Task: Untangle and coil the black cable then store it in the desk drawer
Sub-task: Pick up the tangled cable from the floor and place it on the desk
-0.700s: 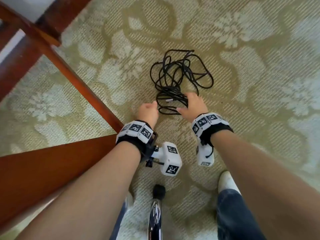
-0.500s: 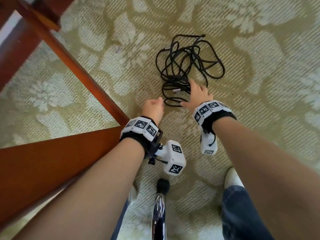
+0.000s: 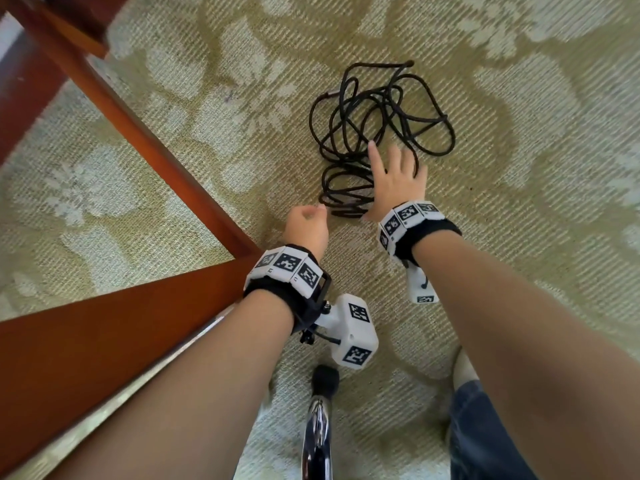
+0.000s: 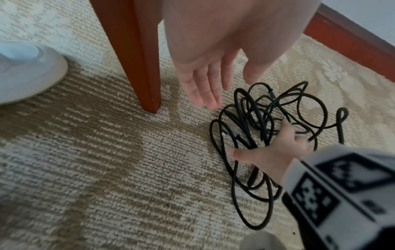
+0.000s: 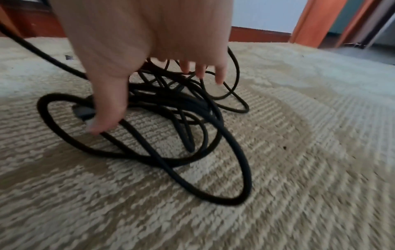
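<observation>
Black cable [image 3: 377, 140] lies in a loose tangle on the patterned carpet [image 3: 519, 237], its loops crossing so often that no single strand can be followed from end to end. The right hand [image 3: 394, 183] is spread over the near part of the heap, fingers apart and fairly straight, with several loops running under the palm and hidden there. In the right wrist view the thumb [image 5: 109, 108] reaches down onto a small grey plug [image 5: 82, 111] lying inside one loop, while the other fingertips hang just above the farther strands; that picture is smeared, so whether they touch cable cannot be told. Nothing shows the fingers closed round a strand.

The left hand [image 3: 306, 228] hangs just short of the nearest loops, apart from them. From the head view it looks like a loose fist, seen only from the back; the left wrist view shows its fingers [image 4: 206, 91] extended and close together, the thumb a little off to the side, holding nothing.

Beside those fingers, away from the cable, a reddish wooden leg [image 4: 138, 59] stands on the carpet. A white shoe [image 4: 27, 71] is cut off at the edge of the left wrist view. No drawer can be made out in any view.
</observation>
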The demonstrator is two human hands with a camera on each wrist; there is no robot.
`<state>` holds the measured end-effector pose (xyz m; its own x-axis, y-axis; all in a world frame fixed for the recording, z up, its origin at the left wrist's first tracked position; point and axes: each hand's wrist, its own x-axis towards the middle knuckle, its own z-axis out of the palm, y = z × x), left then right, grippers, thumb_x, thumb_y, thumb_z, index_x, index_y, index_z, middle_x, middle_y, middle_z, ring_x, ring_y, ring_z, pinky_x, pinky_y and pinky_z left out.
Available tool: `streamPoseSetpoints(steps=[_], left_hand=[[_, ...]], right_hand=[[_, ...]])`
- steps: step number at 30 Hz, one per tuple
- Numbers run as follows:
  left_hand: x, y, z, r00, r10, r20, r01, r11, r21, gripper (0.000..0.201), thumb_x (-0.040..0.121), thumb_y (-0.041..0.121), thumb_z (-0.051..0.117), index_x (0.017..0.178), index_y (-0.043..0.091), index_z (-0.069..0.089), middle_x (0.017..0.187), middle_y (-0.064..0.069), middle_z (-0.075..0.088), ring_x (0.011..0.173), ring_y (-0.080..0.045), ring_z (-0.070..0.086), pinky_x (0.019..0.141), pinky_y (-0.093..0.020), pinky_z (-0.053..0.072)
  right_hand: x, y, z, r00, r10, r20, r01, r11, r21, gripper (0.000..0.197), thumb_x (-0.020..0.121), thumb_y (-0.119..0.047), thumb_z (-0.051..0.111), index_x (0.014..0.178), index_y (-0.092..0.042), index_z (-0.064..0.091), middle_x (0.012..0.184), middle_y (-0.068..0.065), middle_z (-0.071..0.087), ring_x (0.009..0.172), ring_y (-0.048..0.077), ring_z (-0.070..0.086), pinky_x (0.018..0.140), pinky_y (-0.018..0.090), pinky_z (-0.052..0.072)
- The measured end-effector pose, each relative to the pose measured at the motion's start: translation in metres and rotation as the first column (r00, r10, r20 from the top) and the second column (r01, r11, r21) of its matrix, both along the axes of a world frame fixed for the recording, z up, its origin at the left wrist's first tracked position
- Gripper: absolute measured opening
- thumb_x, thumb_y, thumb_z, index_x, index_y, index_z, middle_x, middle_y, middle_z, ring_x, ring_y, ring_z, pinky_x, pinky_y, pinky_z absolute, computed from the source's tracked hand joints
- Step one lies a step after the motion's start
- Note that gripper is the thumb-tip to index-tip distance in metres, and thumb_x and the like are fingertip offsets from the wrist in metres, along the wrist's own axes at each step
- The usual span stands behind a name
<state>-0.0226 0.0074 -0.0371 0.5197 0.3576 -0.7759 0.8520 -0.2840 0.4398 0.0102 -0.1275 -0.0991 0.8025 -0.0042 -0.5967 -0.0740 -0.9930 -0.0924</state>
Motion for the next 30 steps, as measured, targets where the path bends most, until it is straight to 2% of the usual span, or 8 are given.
streamPoseSetpoints(steps=[3,10,15,20,23,26,28,30], left_hand=[[0.000,0.002,-0.003,1.000,0.007,-0.011,-0.007,1.000,0.002,0.013,0.094,0.032,0.049,0.082,0.028,0.048,0.116,-0.009,0.061,0.105,-0.027,0.059,0.095,-0.046,0.047],[0.006,0.010,-0.011,1.000,0.023,-0.011,-0.022,0.999,0.038,0.012,0.094,0.030,0.050,0.097,0.019,0.051,0.105,-0.009,0.063,0.097,-0.028,0.062,0.090,-0.044,0.050],[0.003,0.011,-0.014,1.000,-0.022,0.005,0.021,0.997,0.076,0.014,0.095,0.030,0.049,0.103,0.019,0.052,0.112,-0.007,0.063,0.097,-0.025,0.062,0.091,-0.043,0.050],[0.007,0.004,0.000,1.000,-0.013,-0.008,0.014,0.997,0.076,0.023,0.095,0.030,0.048,0.110,0.013,0.053,0.091,-0.005,0.062,0.082,-0.023,0.058,0.081,-0.039,0.050],[0.023,-0.008,0.026,0.997,-0.076,0.027,0.074,0.994,0.086,0.031,0.095,0.026,0.047,0.122,0.011,0.049,0.088,-0.005,0.058,0.073,-0.021,0.053,0.069,-0.031,0.043],[0.041,-0.026,0.067,0.990,-0.096,0.101,0.090,0.994,0.068,0.036,0.095,0.020,0.050,0.130,0.012,0.043,0.080,0.007,0.047,0.063,-0.010,0.046,0.054,-0.023,0.034],[0.048,-0.040,0.098,0.981,-0.135,0.139,0.129,0.990,0.050,0.044,0.094,0.019,0.053,0.135,0.014,0.038,0.089,0.009,0.048,0.070,-0.011,0.047,0.060,-0.023,0.036],[0.053,-0.050,0.130,0.968,-0.194,0.161,0.190,0.981,0.039,0.054,0.091,0.021,0.058,0.138,0.015,0.033,0.117,0.001,0.050,0.094,-0.020,0.051,0.077,-0.030,0.039]], right_hand=[[0.001,0.004,-0.010,0.981,-0.006,-0.193,0.032,0.991,0.128,0.130,0.065,-0.044,0.081,0.146,-0.026,-0.019,0.157,0.008,0.011,0.143,0.033,0.015,0.111,0.059,0.018],[-0.010,0.002,-0.016,0.915,-0.013,-0.402,0.053,0.995,0.087,0.081,0.081,-0.022,0.065,0.145,-0.029,0.015,0.140,0.012,0.042,0.128,0.035,0.040,0.106,0.059,0.024],[-0.006,-0.009,-0.007,0.974,0.062,-0.218,-0.058,0.998,0.025,0.042,0.090,-0.026,0.052,0.132,-0.023,0.045,0.128,0.007,0.049,0.118,0.031,0.049,0.108,0.055,0.021],[0.002,-0.042,0.027,0.991,-0.122,-0.061,0.132,0.971,0.200,0.046,0.089,-0.029,0.055,0.133,-0.022,0.042,0.128,0.008,0.047,0.118,0.031,0.048,0.103,0.052,0.028],[0.013,-0.066,0.063,0.992,-0.118,0.049,0.104,0.968,0.228,0.045,0.090,-0.032,0.055,0.131,-0.019,0.044,0.124,0.010,0.048,0.119,0.031,0.045,0.102,0.049,0.031],[0.025,-0.089,0.109,0.982,-0.092,0.165,0.059,0.979,0.196,0.041,0.091,-0.027,0.054,0.130,-0.016,0.045,0.124,0.012,0.049,0.118,0.033,0.046,0.101,0.047,0.032],[0.029,-0.104,0.147,0.972,-0.070,0.225,0.030,0.984,0.175,0.039,0.091,-0.025,0.053,0.128,-0.013,0.046,0.124,0.013,0.049,0.117,0.034,0.047,0.099,0.045,0.033],[0.031,-0.116,0.191,0.955,-0.042,0.294,-0.005,0.987,0.159,0.037,0.090,-0.024,0.053,0.125,-0.011,0.049,0.121,0.013,0.051,0.113,0.034,0.049,0.093,0.042,0.036]])
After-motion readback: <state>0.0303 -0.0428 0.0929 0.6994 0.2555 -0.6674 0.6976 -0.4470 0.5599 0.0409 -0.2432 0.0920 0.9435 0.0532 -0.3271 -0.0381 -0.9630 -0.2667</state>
